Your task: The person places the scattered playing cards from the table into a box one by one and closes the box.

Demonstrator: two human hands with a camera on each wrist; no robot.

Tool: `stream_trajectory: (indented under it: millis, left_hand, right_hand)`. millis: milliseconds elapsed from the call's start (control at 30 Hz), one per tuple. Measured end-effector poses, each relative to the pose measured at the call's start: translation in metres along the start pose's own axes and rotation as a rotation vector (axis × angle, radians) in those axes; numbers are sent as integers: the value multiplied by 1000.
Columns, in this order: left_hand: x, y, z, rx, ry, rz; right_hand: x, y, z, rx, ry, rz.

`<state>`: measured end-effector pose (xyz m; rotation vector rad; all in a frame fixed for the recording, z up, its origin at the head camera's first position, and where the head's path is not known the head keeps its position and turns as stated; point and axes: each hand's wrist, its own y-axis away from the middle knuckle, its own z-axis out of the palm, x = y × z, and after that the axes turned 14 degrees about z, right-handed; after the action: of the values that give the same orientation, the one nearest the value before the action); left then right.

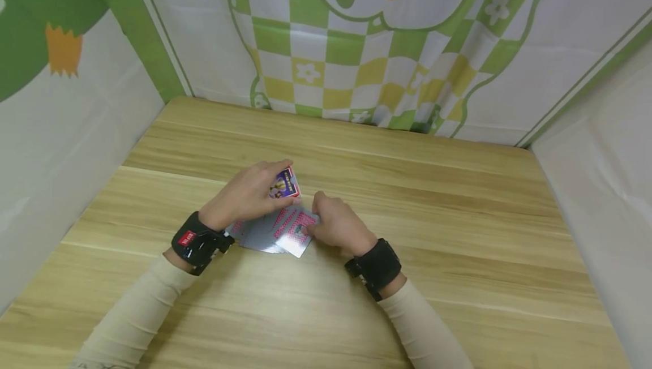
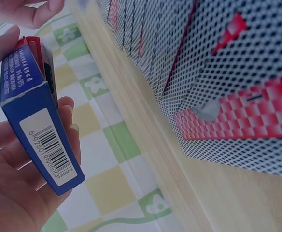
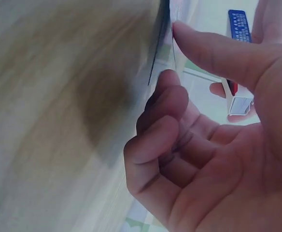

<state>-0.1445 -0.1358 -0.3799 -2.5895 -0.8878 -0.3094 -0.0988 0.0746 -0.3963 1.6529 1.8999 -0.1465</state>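
Observation:
In the head view my left hand (image 1: 244, 191) grips a small card box (image 1: 285, 184) between thumb and fingers, above the far side of the spread. The left wrist view shows the box (image 2: 44, 125) in blue with a white barcode label, its red end towards the thumb. Just below lies a fan of playing cards (image 1: 260, 234), with pink and grey patterned backs. At the right end of the fan, my right hand (image 1: 343, 224) pinches the edge of a playing card (image 1: 295, 239) with thumb and curled fingers. Its thumb (image 3: 204, 46) meets the card's thin edge in the right wrist view.
The wooden table (image 1: 458, 233) extends around both hands. A green, white and yellow checked curtain (image 1: 346, 46) hangs along its back edge. White cloth walls (image 1: 76, 125) stand at the left and right.

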Motion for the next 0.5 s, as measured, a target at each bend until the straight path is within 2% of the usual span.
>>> stream_trajectory:
  millis: [167,367,433,500]
  left_hand:
    - [-1,1,-1,-1,7,-12]
    - [-1,1,-3,-6,13,-18]
    - [-1,1,-4,-10,16,-21]
    - [-1,1,-4,-11,18,-20]
  right_hand:
    - [0,-2,-3,-31,-9,4]
    - [8,-3,-22,-126,-90,-109]
    - [11,-1,-32,-156,-148,-113]
    - [14,1,-41,-168,-252,-70]
